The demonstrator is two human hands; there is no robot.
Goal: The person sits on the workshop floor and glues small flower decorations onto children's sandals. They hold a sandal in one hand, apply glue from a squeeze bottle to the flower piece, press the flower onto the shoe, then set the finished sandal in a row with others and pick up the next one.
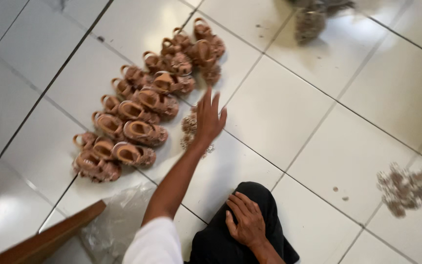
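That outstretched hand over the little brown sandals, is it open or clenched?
Open. The left hand has its fingers spread and holds nothing, hovering beside the sandals on the tiled floor.

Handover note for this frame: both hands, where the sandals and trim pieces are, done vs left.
Left hand: open, fingers spread, reaching over a small cluster of trim pieces beside the sandals; contact unclear.
Right hand: empty, resting on the knee in dark trousers.
Sandals: small tan ones lined up in rows on the tiled floor.
Another trim pile lies at right.
Done: sandals laid out. Left: loose trim pieces not picked up.
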